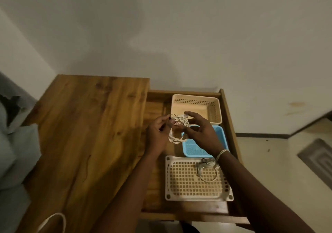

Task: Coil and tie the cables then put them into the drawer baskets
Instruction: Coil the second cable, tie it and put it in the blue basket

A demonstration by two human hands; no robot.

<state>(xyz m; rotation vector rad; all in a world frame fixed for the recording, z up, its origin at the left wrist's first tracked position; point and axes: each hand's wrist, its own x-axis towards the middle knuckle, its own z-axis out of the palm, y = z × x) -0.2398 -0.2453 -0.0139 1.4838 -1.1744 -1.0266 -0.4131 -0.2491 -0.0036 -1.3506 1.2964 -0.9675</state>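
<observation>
Three baskets in the drawer, right of tabletop.

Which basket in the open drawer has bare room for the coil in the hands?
The beige basket at the back shows a bare floor. The blue basket looks bare but lies partly under the right hand. The white grid basket already holds a coiled cable at its right; its left half is free. Both hands crowd the coil; left hand.
</observation>
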